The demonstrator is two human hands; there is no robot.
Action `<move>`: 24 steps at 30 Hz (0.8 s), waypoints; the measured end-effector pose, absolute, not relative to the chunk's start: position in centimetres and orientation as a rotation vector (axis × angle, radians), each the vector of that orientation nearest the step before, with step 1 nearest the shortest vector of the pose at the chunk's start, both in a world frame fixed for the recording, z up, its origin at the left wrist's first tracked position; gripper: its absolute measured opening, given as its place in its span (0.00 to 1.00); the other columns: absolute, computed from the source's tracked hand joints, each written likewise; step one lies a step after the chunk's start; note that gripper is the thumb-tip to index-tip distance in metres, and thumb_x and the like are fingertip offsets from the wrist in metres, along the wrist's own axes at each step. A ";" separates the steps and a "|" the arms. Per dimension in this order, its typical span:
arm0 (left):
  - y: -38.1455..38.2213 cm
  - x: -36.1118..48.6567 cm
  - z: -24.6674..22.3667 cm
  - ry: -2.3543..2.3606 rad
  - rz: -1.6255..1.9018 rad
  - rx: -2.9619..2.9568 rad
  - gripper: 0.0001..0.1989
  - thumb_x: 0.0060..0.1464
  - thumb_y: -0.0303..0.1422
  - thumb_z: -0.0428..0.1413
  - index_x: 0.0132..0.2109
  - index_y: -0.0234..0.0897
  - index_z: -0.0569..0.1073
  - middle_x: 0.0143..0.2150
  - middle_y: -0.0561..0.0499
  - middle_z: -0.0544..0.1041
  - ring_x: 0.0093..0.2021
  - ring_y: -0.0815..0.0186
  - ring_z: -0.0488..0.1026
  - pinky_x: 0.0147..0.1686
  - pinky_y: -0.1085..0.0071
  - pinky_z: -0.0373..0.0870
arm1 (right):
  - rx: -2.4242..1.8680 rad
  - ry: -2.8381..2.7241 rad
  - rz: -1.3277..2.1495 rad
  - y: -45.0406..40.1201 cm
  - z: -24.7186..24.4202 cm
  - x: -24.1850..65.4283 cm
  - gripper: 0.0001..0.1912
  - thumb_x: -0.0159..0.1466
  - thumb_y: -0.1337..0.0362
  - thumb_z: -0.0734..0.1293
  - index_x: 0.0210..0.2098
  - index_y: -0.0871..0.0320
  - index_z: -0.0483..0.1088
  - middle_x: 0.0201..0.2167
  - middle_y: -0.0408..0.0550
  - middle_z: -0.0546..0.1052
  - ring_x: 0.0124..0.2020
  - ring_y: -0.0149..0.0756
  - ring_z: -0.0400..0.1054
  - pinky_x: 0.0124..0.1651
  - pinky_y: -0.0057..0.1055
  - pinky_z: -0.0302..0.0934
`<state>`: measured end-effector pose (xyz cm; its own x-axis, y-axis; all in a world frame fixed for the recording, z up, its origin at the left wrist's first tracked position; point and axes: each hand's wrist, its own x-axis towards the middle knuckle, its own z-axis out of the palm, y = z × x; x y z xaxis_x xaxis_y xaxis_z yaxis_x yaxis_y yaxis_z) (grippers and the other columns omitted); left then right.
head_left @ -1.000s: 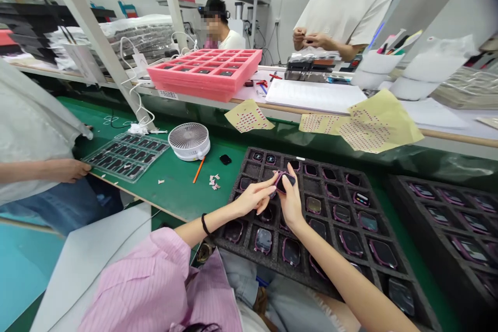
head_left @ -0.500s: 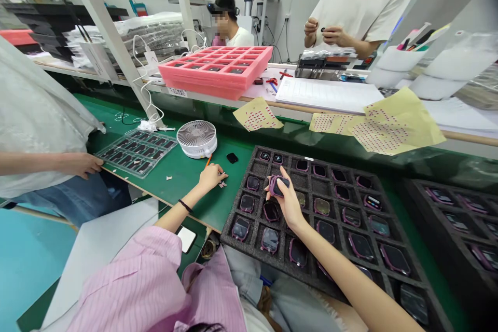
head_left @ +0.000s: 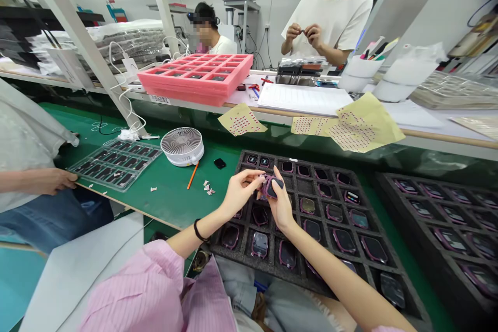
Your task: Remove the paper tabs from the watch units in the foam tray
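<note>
My right hand (head_left: 281,206) holds a purple-framed smartwatch (head_left: 272,187) with a dark screen, tilted above the foam tray. My left hand (head_left: 243,192) meets it at the watch's left edge, thumb and fingertips pinched together; whatever sits between them is too small to make out. Beneath both hands lies a black foam tray (head_left: 298,184), its compartments holding several purple-framed watches (head_left: 288,253). Small pinkish-white pieces (head_left: 209,188) are scattered on the green bench to the left, near an orange stick (head_left: 193,175) and a loose dark watch face (head_left: 220,163).
A white fan (head_left: 182,146) stands beside a clear plastic tray of dark parts (head_left: 116,163). At left, a co-worker's hand (head_left: 58,180) rests by the bench edge. Another black tray (head_left: 439,212) lies right. Pink foam trays (head_left: 187,91) and yellow sticker sheets (head_left: 365,123) occupy the shelf.
My left hand has moved right, from the small pieces on the bench to the watch in my right hand. The camera view has turned slightly right.
</note>
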<state>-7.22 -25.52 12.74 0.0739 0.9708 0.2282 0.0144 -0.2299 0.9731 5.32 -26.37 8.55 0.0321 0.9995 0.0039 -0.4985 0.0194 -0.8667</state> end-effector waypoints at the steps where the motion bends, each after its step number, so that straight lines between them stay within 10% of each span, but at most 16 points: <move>1: -25.7 -6.6 12.8 1.026 1.299 1.397 0.17 0.51 0.40 0.60 0.42 0.31 0.77 0.30 0.49 0.77 0.26 0.70 0.71 0.28 0.74 0.68 | -0.836 -0.792 1.370 -26.3 8.5 5.4 0.35 0.59 0.52 0.68 0.64 0.44 0.57 0.53 0.44 0.72 0.49 0.38 0.67 0.47 0.33 0.65; 18: -25.8 -5.2 12.4 0.955 1.320 1.329 0.21 0.50 0.44 0.61 0.44 0.31 0.79 0.26 0.51 0.74 0.22 0.74 0.64 0.23 0.76 0.62 | -0.866 -0.795 1.306 -26.2 8.5 5.5 0.37 0.58 0.48 0.67 0.65 0.47 0.56 0.58 0.46 0.68 0.57 0.42 0.63 0.55 0.39 0.60; 24: -26.8 -5.2 12.0 0.736 0.891 1.294 0.40 0.56 0.48 0.54 0.68 0.35 0.50 0.12 0.64 0.59 0.12 0.77 0.51 0.15 0.79 0.49 | -0.890 -0.730 1.203 -26.0 8.7 5.9 0.37 0.59 0.48 0.65 0.65 0.49 0.54 0.57 0.48 0.70 0.58 0.42 0.63 0.57 0.41 0.58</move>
